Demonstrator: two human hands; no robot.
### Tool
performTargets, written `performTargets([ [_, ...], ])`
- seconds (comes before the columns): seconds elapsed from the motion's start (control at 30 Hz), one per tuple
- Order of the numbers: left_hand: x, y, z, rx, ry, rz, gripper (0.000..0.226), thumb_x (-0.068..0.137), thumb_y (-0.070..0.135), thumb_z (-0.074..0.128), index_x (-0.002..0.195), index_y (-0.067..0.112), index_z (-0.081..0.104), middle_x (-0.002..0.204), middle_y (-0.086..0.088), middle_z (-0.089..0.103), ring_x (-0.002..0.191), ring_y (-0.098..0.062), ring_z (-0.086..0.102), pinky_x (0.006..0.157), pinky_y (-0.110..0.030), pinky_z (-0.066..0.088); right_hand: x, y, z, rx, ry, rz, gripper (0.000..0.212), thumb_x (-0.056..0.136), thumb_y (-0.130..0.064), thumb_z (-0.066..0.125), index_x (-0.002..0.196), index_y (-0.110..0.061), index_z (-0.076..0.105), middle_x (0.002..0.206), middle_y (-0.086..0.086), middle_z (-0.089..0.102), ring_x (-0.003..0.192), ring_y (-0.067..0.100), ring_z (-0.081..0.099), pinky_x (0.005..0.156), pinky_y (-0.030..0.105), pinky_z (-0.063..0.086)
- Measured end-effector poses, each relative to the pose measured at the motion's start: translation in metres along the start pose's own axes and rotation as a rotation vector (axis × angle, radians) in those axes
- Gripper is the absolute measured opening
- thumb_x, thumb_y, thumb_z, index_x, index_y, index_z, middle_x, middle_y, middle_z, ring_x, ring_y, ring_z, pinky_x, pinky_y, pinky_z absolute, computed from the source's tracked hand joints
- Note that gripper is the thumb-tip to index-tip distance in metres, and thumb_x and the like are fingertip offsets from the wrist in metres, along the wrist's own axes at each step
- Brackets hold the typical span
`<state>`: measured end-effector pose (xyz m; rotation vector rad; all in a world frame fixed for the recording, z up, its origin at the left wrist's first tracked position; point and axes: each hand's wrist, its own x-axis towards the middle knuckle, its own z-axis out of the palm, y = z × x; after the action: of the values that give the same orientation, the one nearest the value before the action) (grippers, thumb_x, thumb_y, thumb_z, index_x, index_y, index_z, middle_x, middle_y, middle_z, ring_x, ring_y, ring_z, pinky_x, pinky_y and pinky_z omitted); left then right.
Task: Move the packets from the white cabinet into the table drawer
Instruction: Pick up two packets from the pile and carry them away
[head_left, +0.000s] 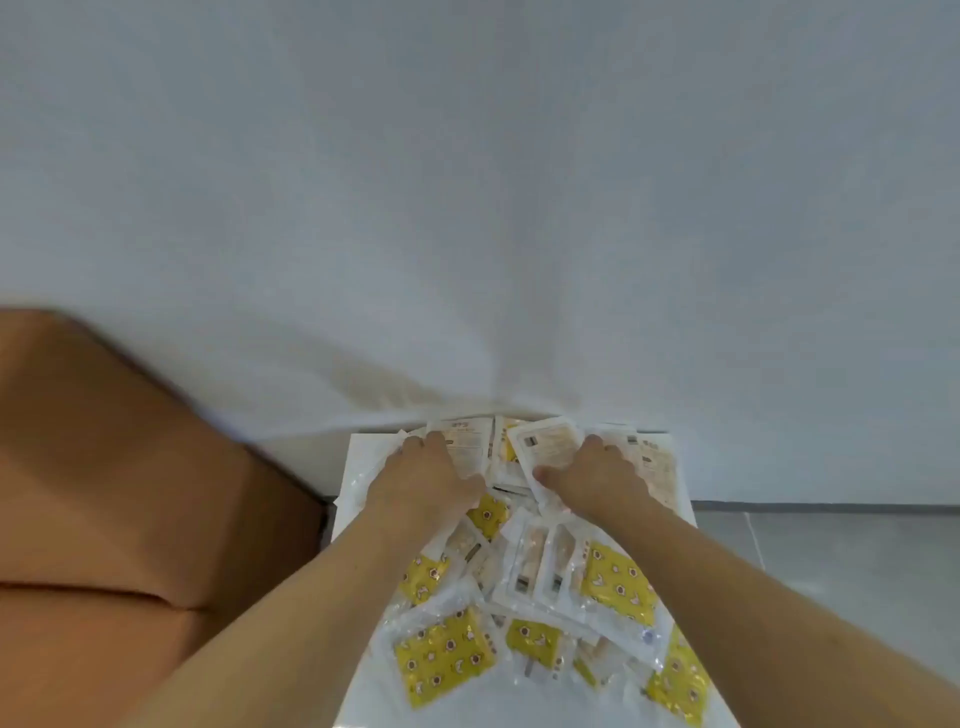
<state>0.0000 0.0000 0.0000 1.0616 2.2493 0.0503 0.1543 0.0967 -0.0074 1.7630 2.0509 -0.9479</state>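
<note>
Several clear packets with yellow printed cards (441, 654) and white-backed packets lie heaped on the top of a white cabinet (358, 457) against the wall. My left hand (431, 480) grips a white packet (467, 441) at the far side of the heap, fingers curled over its edge. My right hand (597, 480) holds another white packet (550, 447), thumb on its near corner and fingers curled over its far side. Both forearms reach forward over the heap. The table drawer is out of sight.
A brown wooden table (119, 493) stands to the left, its corner next to the cabinet. A plain white wall (467, 208) fills the upper view. Grey floor tiles (831, 561) show at the right.
</note>
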Motion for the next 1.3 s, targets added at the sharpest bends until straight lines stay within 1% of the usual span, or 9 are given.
performTargets([
  [0.27,0.018,-0.002,0.022,0.034,0.014,0.001,0.089,0.082,0.062,0.055,0.150,0.017,0.020,0.143,-0.006,0.043,0.128,-0.027,0.043,0.099,-0.044,0.046,0.023,0.005,0.010,-0.039,0.040,0.114,0.088,0.080,-0.067,0.060,0.140,-0.007,0.037,0.142,0.015,0.038,0.132,0.033,0.037,0.109,0.046,0.034],
  [0.5,0.023,-0.005,0.020,0.058,0.031,0.051,0.059,0.092,0.034,0.049,0.144,0.013,0.029,0.130,-0.009,0.049,0.111,-0.027,0.054,0.085,-0.039,0.052,0.032,0.008,0.010,0.102,0.044,0.165,0.087,0.072,-0.058,0.075,0.134,-0.007,0.040,0.134,0.013,0.045,0.127,0.033,0.042,0.107,0.046,0.037],
  [0.63,0.025,-0.005,0.025,0.111,0.057,0.070,0.061,0.092,0.040,0.047,0.144,0.013,0.029,0.135,-0.010,0.046,0.116,-0.027,0.051,0.087,-0.039,0.051,0.031,0.007,0.006,0.125,0.046,0.205,0.089,0.073,-0.050,0.077,0.138,-0.006,0.034,0.137,0.015,0.041,0.130,0.034,0.037,0.109,0.045,0.032],
  [0.77,0.024,-0.002,0.035,0.163,0.113,0.088,0.052,0.096,0.039,0.041,0.140,0.011,0.033,0.128,-0.010,0.049,0.111,-0.027,0.052,0.083,-0.036,0.050,0.031,0.010,0.008,0.361,0.020,0.170,0.068,0.075,-0.034,0.079,0.122,-0.010,0.037,0.111,0.008,0.058,0.096,0.028,0.060,0.086,0.045,0.051],
  [0.87,0.021,-0.006,0.037,0.154,0.128,0.129,0.048,0.099,0.029,0.035,0.143,0.013,0.029,0.126,-0.010,0.050,0.107,-0.026,0.053,0.081,-0.037,0.051,0.025,0.011,0.009,0.516,-0.033,0.137,0.042,0.083,-0.025,0.074,0.112,-0.009,0.049,0.099,0.010,0.063,0.079,0.023,0.064,0.067,0.037,0.055],
  [0.93,0.019,-0.013,0.035,0.101,0.114,0.165,0.058,0.099,0.026,0.036,0.151,0.020,0.012,0.119,-0.009,0.053,0.096,-0.023,0.057,0.071,-0.035,0.050,0.022,0.013,0.010,0.600,-0.061,0.120,0.024,0.085,-0.022,0.073,0.102,-0.011,0.060,0.099,0.011,0.068,0.084,0.027,0.067,0.077,0.041,0.057],
  [1.03,0.011,-0.025,0.028,0.006,0.070,0.223,0.081,0.096,0.013,0.043,0.151,0.039,-0.010,0.104,-0.002,0.053,0.066,-0.017,0.057,0.055,-0.031,0.049,0.018,0.015,0.009,0.737,-0.120,0.114,0.031,0.084,-0.019,0.073,0.111,-0.011,0.061,0.105,0.006,0.068,0.094,0.026,0.065,0.086,0.043,0.054],
  [1.2,0.003,-0.046,0.021,0.089,0.048,0.221,0.074,0.090,-0.001,0.045,0.148,0.037,0.020,0.145,-0.003,0.034,0.076,-0.024,0.060,0.062,-0.034,0.052,0.011,0.014,0.006,0.878,-0.136,0.063,0.035,0.086,-0.014,0.071,0.119,-0.016,0.057,0.110,0.001,0.067,0.100,0.021,0.062,0.077,0.034,0.047],
  [1.3,-0.004,-0.048,0.025,0.251,0.065,0.264,0.041,0.101,0.033,0.040,0.140,0.024,0.039,0.158,0.000,0.021,0.098,-0.024,0.063,0.076,-0.035,0.054,0.007,0.015,0.007,0.872,-0.119,0.041,0.033,0.086,-0.011,0.071,0.116,-0.017,0.058,0.109,0.000,0.068,0.099,0.021,0.063,0.079,0.036,0.048],
])
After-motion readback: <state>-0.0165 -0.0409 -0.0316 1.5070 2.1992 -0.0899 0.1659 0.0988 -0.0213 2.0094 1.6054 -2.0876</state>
